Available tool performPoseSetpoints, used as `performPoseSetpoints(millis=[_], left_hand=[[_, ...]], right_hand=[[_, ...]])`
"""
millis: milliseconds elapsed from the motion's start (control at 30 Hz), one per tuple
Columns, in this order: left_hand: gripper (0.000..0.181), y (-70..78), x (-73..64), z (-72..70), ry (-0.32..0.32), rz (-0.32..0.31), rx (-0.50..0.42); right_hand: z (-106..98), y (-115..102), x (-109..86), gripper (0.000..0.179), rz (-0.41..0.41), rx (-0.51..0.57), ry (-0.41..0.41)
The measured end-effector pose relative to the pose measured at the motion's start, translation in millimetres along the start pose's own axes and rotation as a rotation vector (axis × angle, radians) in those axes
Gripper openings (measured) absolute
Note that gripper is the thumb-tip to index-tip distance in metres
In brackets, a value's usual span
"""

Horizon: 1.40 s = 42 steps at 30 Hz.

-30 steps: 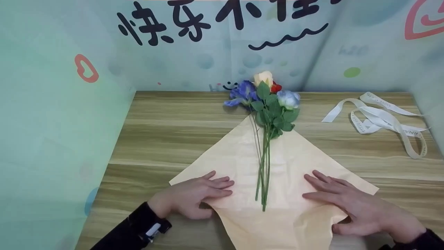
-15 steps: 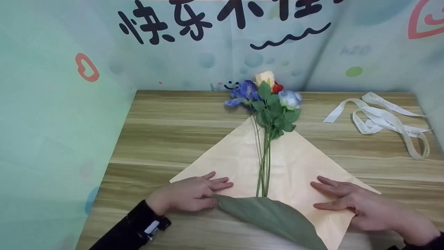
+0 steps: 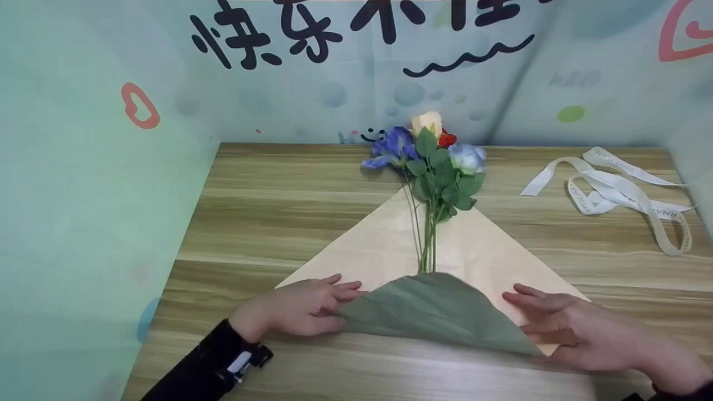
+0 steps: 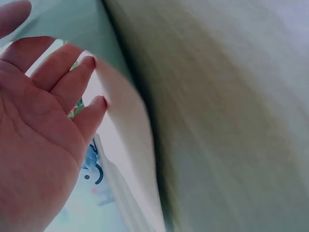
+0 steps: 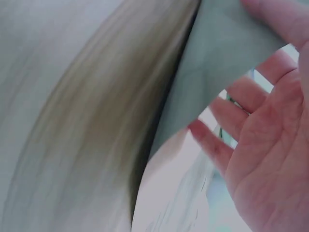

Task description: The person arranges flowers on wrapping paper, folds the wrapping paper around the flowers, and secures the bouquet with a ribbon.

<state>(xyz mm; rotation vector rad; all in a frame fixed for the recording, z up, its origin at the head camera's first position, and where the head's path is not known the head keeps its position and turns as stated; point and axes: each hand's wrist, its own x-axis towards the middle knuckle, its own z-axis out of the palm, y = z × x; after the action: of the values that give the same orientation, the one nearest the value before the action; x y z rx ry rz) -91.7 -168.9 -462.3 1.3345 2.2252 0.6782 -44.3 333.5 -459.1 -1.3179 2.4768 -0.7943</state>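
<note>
A sheet of wrapping paper (image 3: pixel 379 250), cream inside and green outside, lies on the wooden table. Its lower part is folded up as a green flap (image 3: pixel 429 314) over the stem ends, which are hidden. On top lies a bunch of flowers (image 3: pixel 440 161) with blue, cream and red heads. My left hand (image 3: pixel 303 306) grips the fold's left end between thumb and fingers, other fingertips spread on the cream side. At the right end, my right hand (image 3: pixel 579 328) pinches the paper by the corner. The right wrist view shows the right thumb (image 5: pixel 280 17) over the green side.
A loose white printed ribbon (image 3: pixel 618 189) lies tangled at the back right of the table (image 3: pixel 250 223). A pale backdrop (image 3: pixel 278 106) with black lettering rises behind and at both sides. The flower heads reach the table's back edge.
The paper's lower part has come up from the near side and folded over the stem ends, showing its green side. The right hand shifted slightly right; the left barely moved.
</note>
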Motion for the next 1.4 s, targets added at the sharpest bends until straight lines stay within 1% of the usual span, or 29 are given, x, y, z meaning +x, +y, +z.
performPoseSetpoints(millis=[100,200,267,300,400,433,467,533,567,633,700,767,867,967,1167,1267,1333,1400], left_hand=[[0.034,-0.2,1.7,-1.4,0.052,0.023,0.026],[0.024,-1.8,3.3,-2.6,0.142,0.052,0.052],[0.019,-2.7,4.4,-3.5,0.204,0.070,0.054],[0.018,-3.1,4.7,-3.7,0.230,0.068,0.048],[0.019,-4.2,6.5,-3.7,0.293,0.065,0.027],[0.020,-4.3,7.0,-3.7,0.304,0.050,0.020],[0.020,-4.5,7.7,-3.7,0.310,0.030,0.011],[0.019,-5.3,9.1,-3.5,0.316,-0.034,-0.003],[0.020,-5.6,10.0,-3.5,0.313,-0.073,-0.003],[0.023,-6.1,12.3,-2.9,0.291,-0.161,-0.002],[0.024,-7.8,14.6,-1.3,0.265,-0.235,0.008],[0.022,-8.5,16.5,-0.3,0.247,-0.282,0.017],[0.018,-9.5,17.8,1.2,0.237,-0.330,0.002],[0.016,-9.1,18.2,1.2,0.229,-0.354,-0.008],[0.015,-7.2,18.9,-0.1,0.204,-0.354,0.002],[0.014,-6.6,18.4,-0.9,0.199,-0.348,0.007],[0.013,-6.5,18.0,-1.1,0.201,-0.343,0.004],[0.013,-7.0,17.9,-0.9,0.204,-0.342,-0.001]], right_hand=[[-1,-7,5.7,0.044,0.027,-0.068,0.018],[-1,-13,11.4,0.045,0.055,-0.100,0.044],[-3,-15,14.5,0.046,0.068,-0.076,0.049],[-4,-15,15.6,0.045,0.074,-0.058,0.060],[-4,-9,18.6,0.018,0.062,0.012,0.111],[-3,-7,18.6,0.014,0.068,0.035,0.127],[-2,-5,18.4,0.020,0.084,0.064,0.139],[0,-1,17.5,0.036,0.145,0.107,0.149],[1,1,16.8,0.037,0.183,0.123,0.148],[2,1,16.5,0.036,0.282,0.141,0.120],[4,2,17.3,0.036,0.347,0.148,0.095],[5,3,18.5,0.036,0.370,0.122,0.082],[7,4,19.9,0.037,0.359,0.078,0.083],[8,4,19.1,0.037,0.325,0.053,0.086],[6,8,11.0,0.026,0.267,0.149,0.025],[3,12,5.7,0.023,0.264,0.184,-0.006],[1,14,2.8,0.022,0.263,0.198,-0.015],[0,15,0.2,0.021,0.250,0.237,-0.021]])
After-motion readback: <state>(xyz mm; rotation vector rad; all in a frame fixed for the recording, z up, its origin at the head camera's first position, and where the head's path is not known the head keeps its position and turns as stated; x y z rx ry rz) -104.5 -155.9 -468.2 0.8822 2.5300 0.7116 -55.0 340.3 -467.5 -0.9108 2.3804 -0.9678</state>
